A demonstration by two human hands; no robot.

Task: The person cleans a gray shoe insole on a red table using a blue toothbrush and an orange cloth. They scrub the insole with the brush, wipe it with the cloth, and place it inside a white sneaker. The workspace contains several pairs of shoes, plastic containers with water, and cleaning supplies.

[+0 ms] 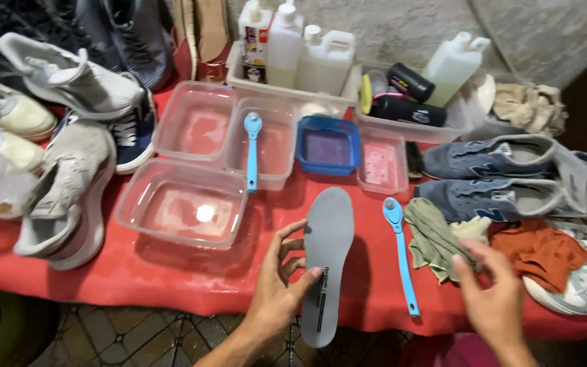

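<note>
My left hand (276, 282) grips the left edge of a grey shoe insole (327, 258), which lies lengthwise over the front edge of the red-covered table (171, 275). A blue long-handled brush (401, 253) rests just right of the insole. My right hand (490, 292) reaches onto a crumpled grey-green cloth (433, 238), fingers touching it, with an orange cloth (541, 248) beside it.
Clear plastic tubs of water (185, 207) stand in the middle, one with a second blue brush (253, 149) across it, plus a blue tub (328, 145). White bottles (287, 44) line the back. Grey sneakers (494, 173) sit right, pale sneakers (69, 183) left.
</note>
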